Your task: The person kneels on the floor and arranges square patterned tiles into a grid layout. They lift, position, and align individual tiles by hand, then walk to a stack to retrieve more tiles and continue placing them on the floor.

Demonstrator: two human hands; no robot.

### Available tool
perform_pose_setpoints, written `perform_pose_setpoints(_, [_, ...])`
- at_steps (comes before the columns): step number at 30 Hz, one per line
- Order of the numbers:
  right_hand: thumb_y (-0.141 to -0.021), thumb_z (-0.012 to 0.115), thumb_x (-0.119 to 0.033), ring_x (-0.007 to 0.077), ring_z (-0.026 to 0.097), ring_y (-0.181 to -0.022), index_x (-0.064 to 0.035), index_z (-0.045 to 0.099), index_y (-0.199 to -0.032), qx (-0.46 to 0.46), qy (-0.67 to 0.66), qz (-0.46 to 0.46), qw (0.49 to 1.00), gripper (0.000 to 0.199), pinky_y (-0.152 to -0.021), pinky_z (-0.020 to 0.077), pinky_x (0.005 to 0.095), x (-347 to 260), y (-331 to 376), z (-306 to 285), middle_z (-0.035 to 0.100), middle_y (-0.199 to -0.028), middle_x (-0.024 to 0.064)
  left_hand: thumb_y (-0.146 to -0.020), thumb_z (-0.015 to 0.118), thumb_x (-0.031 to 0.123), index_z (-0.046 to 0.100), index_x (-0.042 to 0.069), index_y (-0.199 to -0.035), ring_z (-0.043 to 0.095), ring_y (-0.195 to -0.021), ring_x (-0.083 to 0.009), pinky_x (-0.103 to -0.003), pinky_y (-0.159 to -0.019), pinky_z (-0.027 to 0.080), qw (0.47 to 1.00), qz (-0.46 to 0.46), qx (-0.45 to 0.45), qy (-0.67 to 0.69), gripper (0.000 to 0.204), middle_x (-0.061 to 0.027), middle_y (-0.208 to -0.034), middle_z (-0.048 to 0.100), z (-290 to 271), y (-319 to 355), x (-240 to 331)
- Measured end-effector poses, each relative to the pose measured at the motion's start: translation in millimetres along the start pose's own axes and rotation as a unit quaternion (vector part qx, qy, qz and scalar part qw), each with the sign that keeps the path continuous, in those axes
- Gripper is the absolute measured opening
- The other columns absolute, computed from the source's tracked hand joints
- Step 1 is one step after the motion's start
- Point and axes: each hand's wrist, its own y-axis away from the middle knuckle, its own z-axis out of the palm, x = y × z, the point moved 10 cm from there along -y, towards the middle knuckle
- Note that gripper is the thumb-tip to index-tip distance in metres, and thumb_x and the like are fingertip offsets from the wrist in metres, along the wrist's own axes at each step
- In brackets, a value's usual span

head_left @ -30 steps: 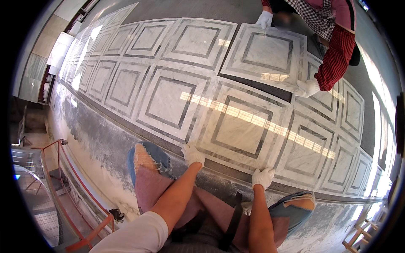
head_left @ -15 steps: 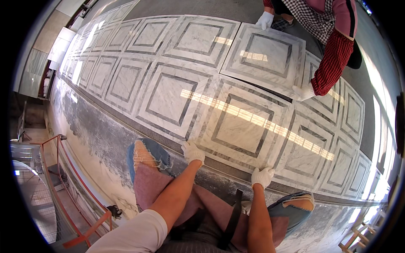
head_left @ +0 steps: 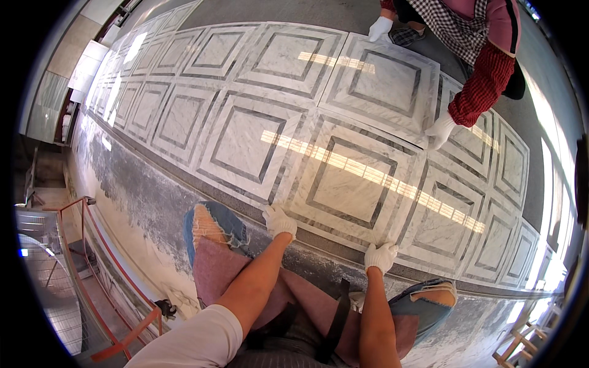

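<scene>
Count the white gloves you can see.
4: one each on your left hand and right hand, at the near panel, and a co-worker's two hands, at the panel beyond.

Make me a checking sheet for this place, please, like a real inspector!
Surface: grey ground, with rows of glossy, grey-framed pale slabs on it.
Job's things: near slab, lying before the person; far slab, with a thin dark gap along its near edge.
Clutter: nothing seen.
Hands: left hand and right hand, white-gloved, at the near slab's front corners; how tightly they grip can't be told.
Cables: nothing seen.
Surroundings: co-worker's gloved hand at the far slab's near corner; red metal railing at lower left.
</scene>
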Motion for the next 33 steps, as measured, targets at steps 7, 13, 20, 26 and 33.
perform_pose_setpoints(7, [-0.078,0.064,-0.029,0.0375,0.044,-0.120,0.0147,0.038,-0.130,0.002,-0.003,0.002,1.000,0.072,-0.093,0.0483,0.0402,2.4,-1.1,0.5,0.037,-0.135,0.0274,-0.073,0.066,0.009,0.042,-0.001,-0.126,0.037,-0.121,-0.0365,-0.039,-0.101,0.039,0.999,-0.019,-0.035,0.000,0.058,-0.0203,-0.135,0.032,2.1,1.5,2.1])
perform_pose_setpoints(13, [-0.078,0.065,-0.034,0.0374,0.049,-0.115,0.0121,0.043,-0.128,0.039,-0.002,-0.009,0.999,0.071,-0.092,0.0473,0.0427,-0.6,0.4,-0.8,0.046,-0.124,0.0237,-0.072,0.065,0.008,0.045,0.000,-0.123,0.037,-0.121,-0.0368,-0.039,-0.101,0.038,1.000,-0.004,0.023,0.001,0.055,-0.0200,-0.134,0.033,5.2,-2.1,-6.0])
perform_pose_setpoints(20, [-0.079,0.063,-0.031,0.0364,0.044,-0.120,0.0144,0.039,-0.130,-0.004,-0.003,0.002,1.000,0.072,-0.094,0.0471,0.0398,1.6,-0.9,4.0,0.039,-0.132,0.0255,-0.072,0.065,0.008,0.047,0.002,-0.121,0.038,-0.121,-0.0368,-0.039,-0.101,0.038,1.000,-0.010,0.006,0.010,0.053,-0.0204,-0.135,0.033,1.1,0.3,-2.2])
perform_pose_setpoints(26, [-0.080,0.063,-0.032,0.0363,0.044,-0.121,0.0139,0.039,-0.130,-0.009,-0.013,0.013,1.000,0.072,-0.095,0.0466,0.0398,4.6,-1.5,1.3,0.040,-0.132,0.0248,-0.072,0.064,0.009,0.048,0.001,-0.120,0.039,-0.120,-0.0367,-0.039,-0.100,0.040,1.000,0.001,0.005,0.007,0.051,-0.0200,-0.136,0.034,-2.3,1.0,3.0])
perform_pose_setpoints(33, [-0.081,0.063,-0.033,0.0369,0.042,-0.123,0.0133,0.037,-0.133,-0.020,-0.022,0.014,0.999,0.074,-0.097,0.0458,0.0411,2.7,-1.2,0.0,0.039,-0.135,0.0252,-0.073,0.062,0.010,0.049,0.001,-0.121,0.042,-0.116,-0.0370,-0.041,-0.099,0.039,1.000,0.004,0.014,0.000,0.050,-0.0191,-0.128,0.039,-1.8,1.3,1.0])
